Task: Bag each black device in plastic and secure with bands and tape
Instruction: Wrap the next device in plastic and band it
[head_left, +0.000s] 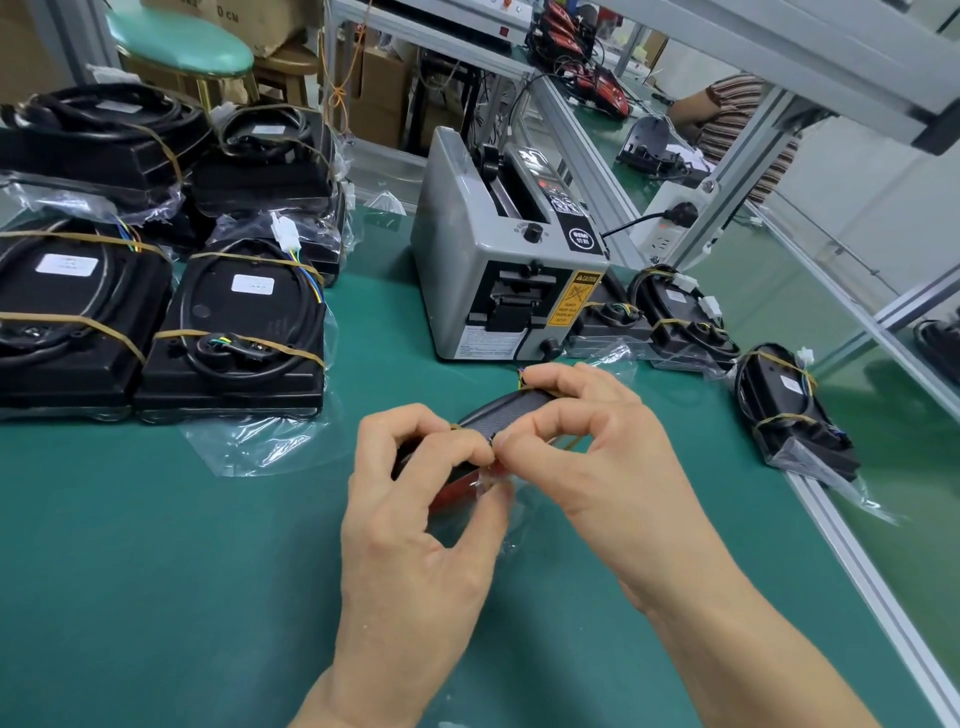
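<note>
Item: black device (506, 413), propped on edge on the green worktop (156, 571) in front of the tape machine (511, 260), part-covered by my hands.

Risk, as I judge it: the thin plastic bag (491, 486) slips or tears if I pull unevenly, and the device may topple.

My left hand (415, 519) and right hand (587, 457): fingers (467, 447) curled, tips pressed together, both pinching the bag's edge against the device.
</note>
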